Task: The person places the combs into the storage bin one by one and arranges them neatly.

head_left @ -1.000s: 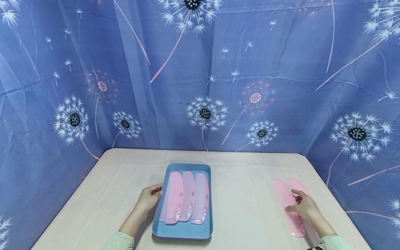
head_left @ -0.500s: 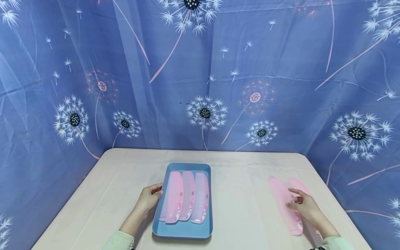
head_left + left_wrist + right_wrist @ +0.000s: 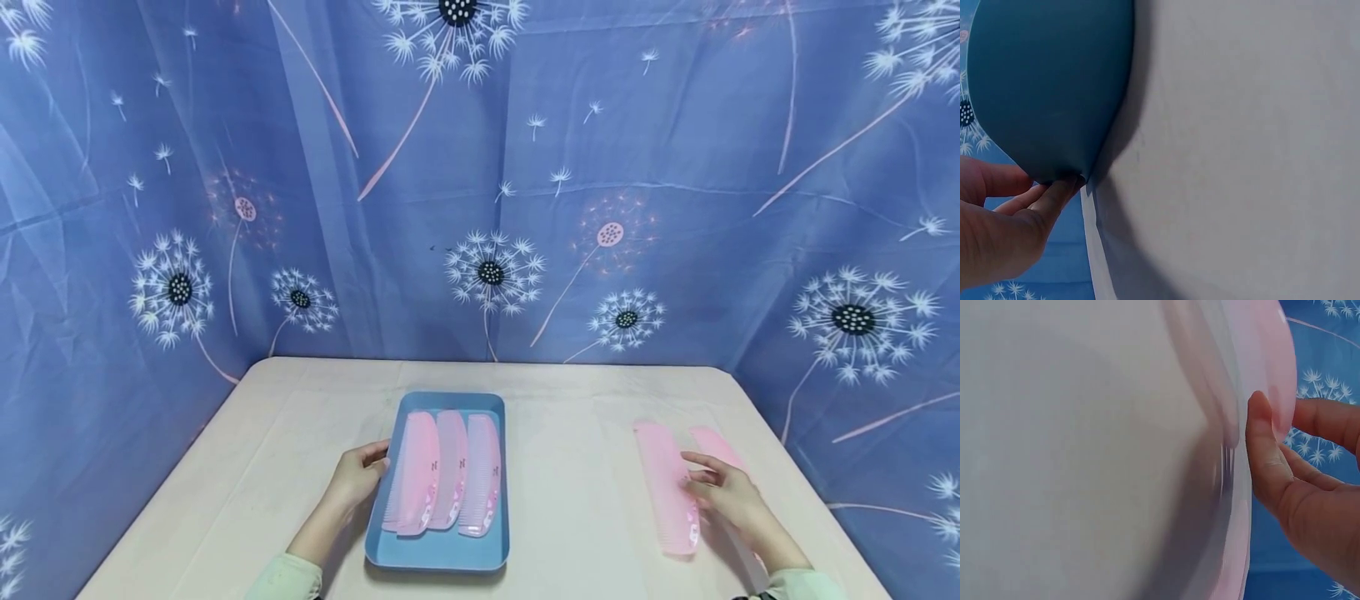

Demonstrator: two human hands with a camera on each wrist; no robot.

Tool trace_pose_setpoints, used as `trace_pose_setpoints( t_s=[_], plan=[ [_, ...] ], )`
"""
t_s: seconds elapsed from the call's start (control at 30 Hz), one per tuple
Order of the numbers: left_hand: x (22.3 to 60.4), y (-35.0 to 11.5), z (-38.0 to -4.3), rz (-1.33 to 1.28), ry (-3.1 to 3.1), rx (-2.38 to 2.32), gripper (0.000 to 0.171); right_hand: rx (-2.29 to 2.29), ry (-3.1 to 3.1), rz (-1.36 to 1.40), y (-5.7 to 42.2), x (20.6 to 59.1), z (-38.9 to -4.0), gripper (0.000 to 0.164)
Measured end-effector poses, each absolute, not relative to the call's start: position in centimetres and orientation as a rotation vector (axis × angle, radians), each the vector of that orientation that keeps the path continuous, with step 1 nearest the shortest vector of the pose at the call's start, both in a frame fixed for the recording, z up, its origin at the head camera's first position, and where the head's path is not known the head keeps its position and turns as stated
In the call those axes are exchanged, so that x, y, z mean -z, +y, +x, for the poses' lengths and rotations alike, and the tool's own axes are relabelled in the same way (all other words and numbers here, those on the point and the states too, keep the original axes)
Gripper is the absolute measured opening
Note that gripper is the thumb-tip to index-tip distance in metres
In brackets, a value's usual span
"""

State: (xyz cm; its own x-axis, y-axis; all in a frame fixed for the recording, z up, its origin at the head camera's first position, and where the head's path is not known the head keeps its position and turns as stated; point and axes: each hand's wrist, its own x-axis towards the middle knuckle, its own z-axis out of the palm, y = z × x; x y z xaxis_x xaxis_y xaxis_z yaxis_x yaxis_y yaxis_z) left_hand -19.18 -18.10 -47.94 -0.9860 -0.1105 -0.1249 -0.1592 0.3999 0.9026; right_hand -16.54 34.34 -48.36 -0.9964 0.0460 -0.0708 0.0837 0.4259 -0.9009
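Tray (image 3: 442, 558) looks like smooth plastic, more matt than shiny. Combs (image 3: 422, 475) inside it are translucent plastic, kinda glossy, same with the nearest comb (image 3: 663, 487) to its right. Table cover (image 3: 570, 483) under it seems matt cloth; curtain (image 3: 405, 283) behind it, creased fabric with a soft sheen.

The tray (image 3: 437, 557) sits on the table (image 3: 570, 467) before me, my left hand (image 3: 357, 477) at its left edge. In it lie at least 3 combs (image 3: 482, 475) in a row, the left 2 overlapping. Well right of the tray, my right hand (image 3: 727, 493) holds 1 comb (image 3: 663, 492); another comb (image 3: 716, 446) lies just right of that, partly beneath my hand. Curtains (image 3: 375, 275) hang behind the table and along both sides.
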Motion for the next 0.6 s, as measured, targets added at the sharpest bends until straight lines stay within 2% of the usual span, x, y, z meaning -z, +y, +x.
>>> trace_pose_setpoints(
  t_s=[0.2,0.43,0.6],
  plan=[
    [47.9,-18.1,-19.1,-0.231,2.598,-1.671,0.036,1.816,2.512,0.112,33.4,48.2,-16.7,0.048],
    [47.9,-18.2,-19.1,-0.227,2.602,-1.666,0.036,1.868,2.467,0.095,31.6,47.5,-17.2,0.058],
    [47.7,-18.1,-19.0,-0.235,2.594,-1.666,0.036,1.873,2.452,0.102,30.0,46.9,-17.7,0.059]
  ],
)
